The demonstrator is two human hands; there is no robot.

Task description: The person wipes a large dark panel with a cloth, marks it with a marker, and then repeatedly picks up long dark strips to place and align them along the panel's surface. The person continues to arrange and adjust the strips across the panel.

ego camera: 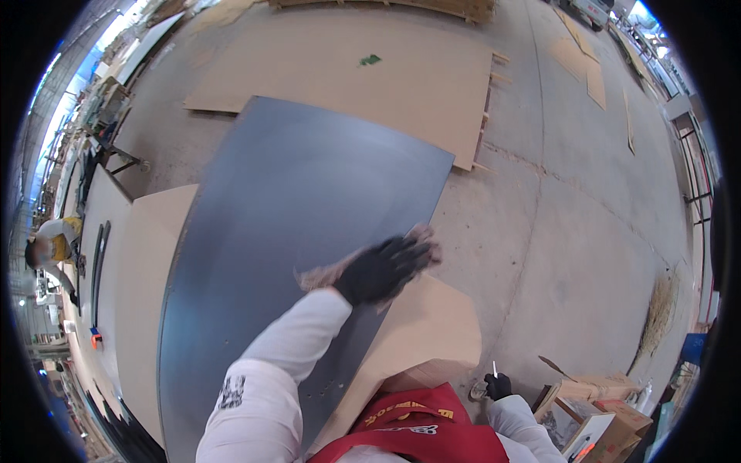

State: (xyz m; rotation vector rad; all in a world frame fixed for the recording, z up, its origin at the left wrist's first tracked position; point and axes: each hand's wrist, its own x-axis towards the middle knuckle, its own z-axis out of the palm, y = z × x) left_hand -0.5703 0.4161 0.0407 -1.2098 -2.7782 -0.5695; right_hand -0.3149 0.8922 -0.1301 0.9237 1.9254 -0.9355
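Note:
My left hand (382, 272), in a black glove, presses a pinkish-brown cloth (426, 237) onto a large dark grey panel (289, 191). The cloth spreads out on both sides of the glove, and hand and cloth are slightly blurred. They lie near the panel's right edge. Small pale specks mark the panel's near part. Down at my right side, my right hand (498, 386), also gloved in black, holds a thin white stick-like object (494, 368) that points upward. What exactly it is cannot be made out.
Brown cardboard (431, 324) sticks out beneath the panel. Beyond lies a stack topped by a tan board (347, 63), with wooden slats protruding. Cardboard boxes (622, 428) stand at lower right. A person (55, 246) works at the far left beside a pale table (104, 312).

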